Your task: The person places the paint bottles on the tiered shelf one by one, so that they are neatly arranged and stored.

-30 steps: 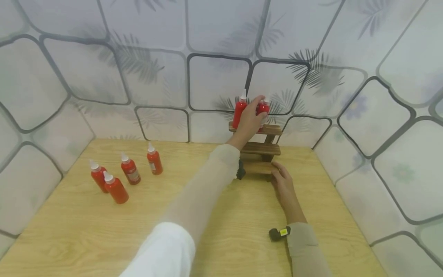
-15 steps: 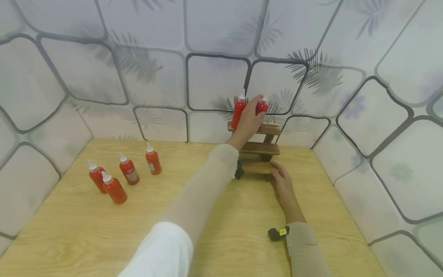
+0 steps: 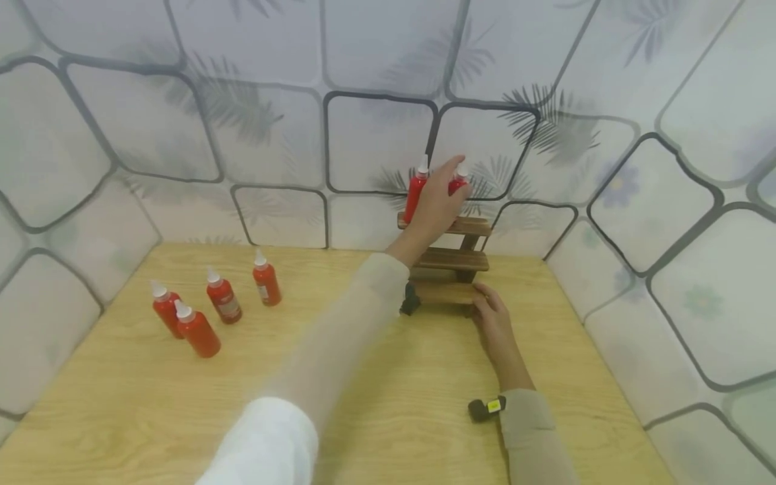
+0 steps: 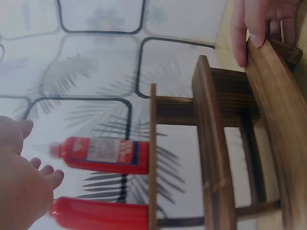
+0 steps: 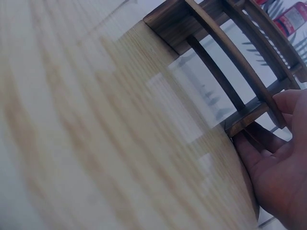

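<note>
A dark wooden three-step stand (image 3: 457,260) stands against the back wall. Two red squeeze bottles with white nozzle tips are upright on its top step: one on the left (image 3: 415,197), the other on the right (image 3: 458,184). My left hand (image 3: 438,205) is at the right bottle, fingers spread; in the left wrist view a gap shows between that hand (image 4: 24,179) and the labelled bottle (image 4: 103,154). At the right end of the lowest step, my right hand (image 3: 494,316) pinches the board, thumb above and fingers below, as the right wrist view shows.
Several more red bottles (image 3: 199,333) stand on the left part of the light wooden table (image 3: 121,417). Patterned wall panels (image 3: 273,135) enclose the back and sides. A small black wrist camera (image 3: 483,409) sits at the right sleeve.
My left hand has loosened from the right bottle, its fingers opening and lifting, and has drawn slightly left. The bottle stays on the top step. My right hand keeps its hold.
</note>
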Motion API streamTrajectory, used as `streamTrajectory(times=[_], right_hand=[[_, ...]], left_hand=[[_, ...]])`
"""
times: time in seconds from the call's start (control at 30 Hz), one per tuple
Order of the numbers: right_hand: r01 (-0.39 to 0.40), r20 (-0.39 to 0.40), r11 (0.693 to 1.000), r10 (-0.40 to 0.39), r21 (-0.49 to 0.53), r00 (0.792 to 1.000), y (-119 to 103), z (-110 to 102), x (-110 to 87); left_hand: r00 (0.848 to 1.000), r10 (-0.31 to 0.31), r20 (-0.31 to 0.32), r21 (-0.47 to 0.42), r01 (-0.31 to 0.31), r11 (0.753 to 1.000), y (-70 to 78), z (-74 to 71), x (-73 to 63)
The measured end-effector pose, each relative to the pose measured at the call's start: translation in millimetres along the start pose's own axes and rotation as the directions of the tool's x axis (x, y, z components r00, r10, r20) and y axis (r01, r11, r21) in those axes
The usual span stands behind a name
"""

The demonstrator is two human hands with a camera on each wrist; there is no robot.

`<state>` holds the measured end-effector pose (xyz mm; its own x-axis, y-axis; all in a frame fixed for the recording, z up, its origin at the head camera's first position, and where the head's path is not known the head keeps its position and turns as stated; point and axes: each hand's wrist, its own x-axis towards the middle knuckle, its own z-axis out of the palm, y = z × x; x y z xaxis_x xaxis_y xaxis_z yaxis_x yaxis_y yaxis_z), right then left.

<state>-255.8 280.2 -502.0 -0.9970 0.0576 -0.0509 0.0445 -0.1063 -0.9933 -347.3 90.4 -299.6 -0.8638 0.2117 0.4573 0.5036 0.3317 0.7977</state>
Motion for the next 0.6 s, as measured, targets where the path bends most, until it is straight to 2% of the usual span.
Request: streamTrajectory(times=[0.17,0.3,0.47,0.6], right_hand=[[0.003,-0.001,1.0,-0.003,-0.014,1.0,-0.9,1.7,-1.5],[-0.006,0.01,1.0,0.006,-0.019,1.0,-1.2,1.7,-2.7],[-0.01,0.006,1.0,0.01,-0.009,1.0,-2.5,2.4,-4.1],[-0.015,0.008,1.0,0.015,-0.009,1.0,-2.1,3.3,-3.1]], left_hand=[[0.998,0.056,0.026,-0.033,-0.055,0.998,7.3,-20.2,-15.5],[0.994,0.093,0.051,-0.072,-0.089,0.993,3.7,-34.1,-33.9],[0.993,0.079,0.084,-0.113,-0.07,0.991,-7.0,-48.0,-64.4],[0.995,0.071,0.069,-0.123,-0.062,0.99,-18.5,-60.7,-90.3]])
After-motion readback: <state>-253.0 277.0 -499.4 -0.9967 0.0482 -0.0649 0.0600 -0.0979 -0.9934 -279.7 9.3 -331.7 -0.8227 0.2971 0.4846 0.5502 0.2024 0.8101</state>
